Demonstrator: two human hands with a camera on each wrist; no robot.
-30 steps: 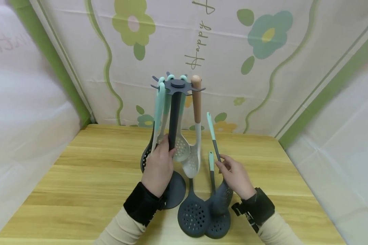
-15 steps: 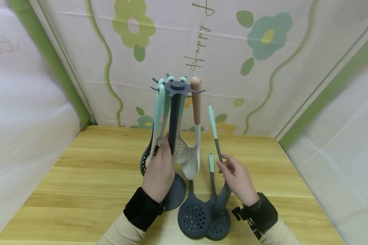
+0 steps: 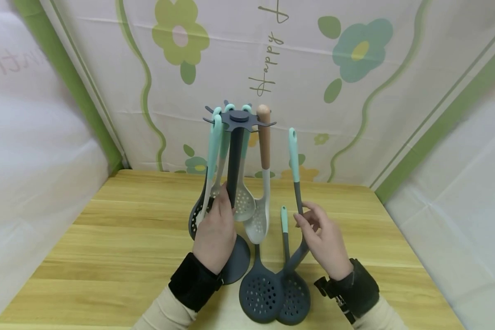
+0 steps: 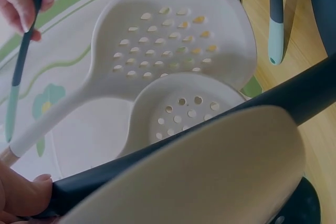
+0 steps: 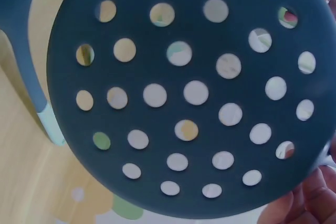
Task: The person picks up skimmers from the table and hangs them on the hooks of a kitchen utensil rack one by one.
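My left hand [image 3: 216, 233] grips the dark post [image 3: 235, 169] of a utensil rack. Around its top hook plate [image 3: 239, 120] hang several utensils with mint handles and a white slotted spoon [image 3: 257, 222] with a wooden handle. In the left wrist view a pale utensil head [image 4: 226, 166] covers part of the post. To the right, my right hand [image 3: 323, 233] pinches the grey shaft of a dark skimmer [image 3: 298, 197], its mint handle pointing up. The round holed head of this skimmer [image 5: 152, 72] fills the right wrist view, while the head view shows it nearly edge-on.
Two more dark skimmers lie overlapping on the wooden table [image 3: 107, 256] between my forearms: a left one [image 3: 261, 300] and a right one [image 3: 294, 302] with a mint handle. Beside my left wrist is the rack's round base [image 3: 238, 263]. A flower-patterned cloth [image 3: 305, 82] rises behind the table.
The skimmer in my right hand has risen and shifted right, and its head has turned from facing the head camera to nearly edge-on. My left hand stays on the post.
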